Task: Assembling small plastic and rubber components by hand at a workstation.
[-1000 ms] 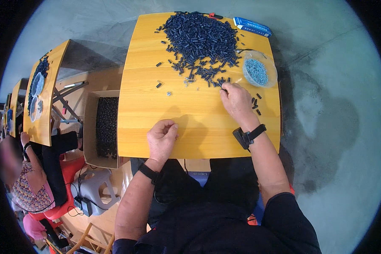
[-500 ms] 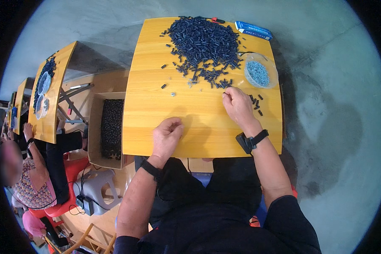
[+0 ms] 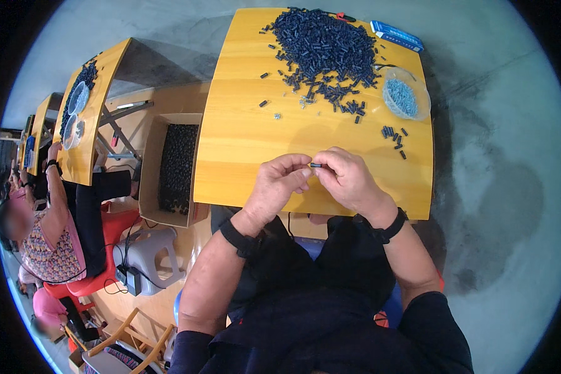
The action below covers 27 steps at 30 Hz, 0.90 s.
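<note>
My hands meet above the near part of the yellow table [image 3: 249, 137]. Between the thumb and fingers of my right hand [image 3: 349, 179] is a small dark cylinder [image 3: 316, 165], one end pointing left. My left hand [image 3: 279, 184] is closed in a pinch at that end; whatever its fingertips hold is too small to make out. Farther off lies a big heap of similar dark cylinders [image 3: 324, 47], with loose ones strewn along its near edge. A clear plastic bowl [image 3: 424, 103] at the right contains many small light-blue pieces [image 3: 401, 98].
Several dark cylinders [image 3: 396, 138] lie near the table's right edge. Tiny silvery bits [image 3: 277, 116] are left of centre. A blue and white box [image 3: 397, 35] sits at the far right corner. Left of the table stands a carton [image 3: 149, 168] of dark pieces; beyond, a person [image 3: 53, 234] works at another table.
My right hand has come back from the heap's near edge to my left hand, bringing a dark cylinder. My left hand has moved rightward to meet it. The whole view has shifted slightly.
</note>
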Each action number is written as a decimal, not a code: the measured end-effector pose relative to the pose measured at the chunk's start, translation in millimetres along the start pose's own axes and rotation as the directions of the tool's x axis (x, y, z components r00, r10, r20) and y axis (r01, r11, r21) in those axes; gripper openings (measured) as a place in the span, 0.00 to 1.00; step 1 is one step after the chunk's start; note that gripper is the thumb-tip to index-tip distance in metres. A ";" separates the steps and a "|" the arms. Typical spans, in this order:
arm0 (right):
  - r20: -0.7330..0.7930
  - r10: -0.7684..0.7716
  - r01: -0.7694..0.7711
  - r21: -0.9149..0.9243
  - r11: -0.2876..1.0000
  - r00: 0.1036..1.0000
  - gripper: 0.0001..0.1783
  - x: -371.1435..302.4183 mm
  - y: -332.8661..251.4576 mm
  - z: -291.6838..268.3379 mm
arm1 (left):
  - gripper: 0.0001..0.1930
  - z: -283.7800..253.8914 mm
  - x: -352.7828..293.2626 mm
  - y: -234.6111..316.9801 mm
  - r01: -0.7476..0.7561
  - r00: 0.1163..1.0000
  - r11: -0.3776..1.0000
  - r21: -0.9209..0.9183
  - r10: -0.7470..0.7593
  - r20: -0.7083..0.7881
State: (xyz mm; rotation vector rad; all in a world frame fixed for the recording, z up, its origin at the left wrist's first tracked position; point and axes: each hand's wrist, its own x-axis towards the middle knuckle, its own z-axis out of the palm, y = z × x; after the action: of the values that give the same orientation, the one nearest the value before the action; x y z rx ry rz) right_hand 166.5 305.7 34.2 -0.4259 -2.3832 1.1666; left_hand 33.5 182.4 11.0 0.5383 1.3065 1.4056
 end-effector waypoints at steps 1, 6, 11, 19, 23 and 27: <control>0.029 -0.005 0.005 0.004 1.000 1.000 0.05 0.8 -2.4 -1.3 | 0.12 -0.7 -0.6 2.0 0.008 1.000 1.000 0.028 -0.009 0.018; 0.093 0.011 -0.014 0.024 1.000 0.996 0.05 3.0 -12.2 -4.3 | 0.08 -2.2 -1.8 2.8 0.065 0.997 0.998 -0.007 -0.065 0.029; 0.127 0.097 -0.114 0.131 0.985 0.987 0.06 1.0 -7.0 -2.3 | 0.08 -7.6 -4.1 -4.1 0.092 0.996 0.975 -0.201 -0.088 0.033; 0.103 0.115 -0.131 0.172 0.976 0.988 0.06 2.9 -4.7 -1.4 | 0.10 -7.6 -2.4 -3.4 0.130 0.991 0.937 -0.326 -0.117 0.057; 0.091 0.106 -0.121 0.184 0.975 0.990 0.06 3.7 -7.1 2.5 | 0.10 -9.8 -0.7 -7.7 0.150 0.988 0.929 -0.339 -0.131 0.078; 0.037 0.029 -0.036 0.181 0.983 0.999 0.05 4.9 -4.6 7.7 | 0.10 -11.8 -0.9 -13.0 0.151 0.988 0.936 -0.317 -0.135 0.072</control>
State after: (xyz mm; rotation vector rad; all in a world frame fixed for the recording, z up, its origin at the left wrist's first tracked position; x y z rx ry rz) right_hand 157.9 300.1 35.1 -0.3881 -2.2795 1.4027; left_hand 28.7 174.2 -3.8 0.2498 1.0267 1.4369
